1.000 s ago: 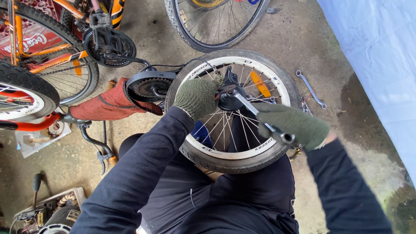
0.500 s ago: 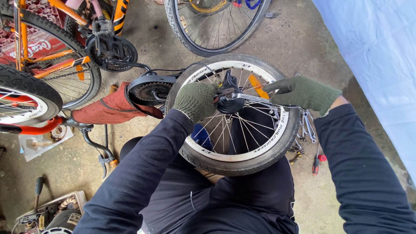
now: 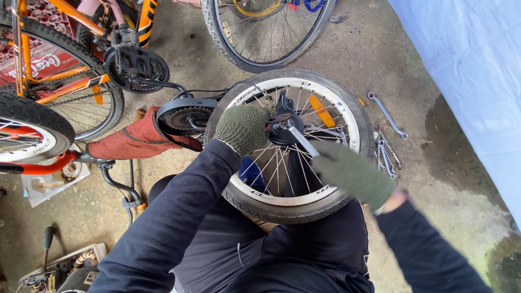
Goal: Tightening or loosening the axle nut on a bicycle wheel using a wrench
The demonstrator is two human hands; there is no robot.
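Small wheel [image 3: 347,192] lies flat across lap, hub [image 3: 282,127] up for access. Right hand [image 3: 353,173], 4 o'clock of hub, fingers closed on wrench [image 3: 302,140] seated on axle nut. Left hand [image 3: 242,127], 9 o'clock, fingers clamped near hub, steadying. Spare wrenches [image 3: 386,149] on floor at 3 o'clock.

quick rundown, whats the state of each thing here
small wheel: lying flat across the lap
wrench: set on the hub, gripped
left hand: gloved, resting at the hub
right hand: gloved, closed on the wrench handle
spare wrenches: lying loose on the ground
orange bike: standing, chain on
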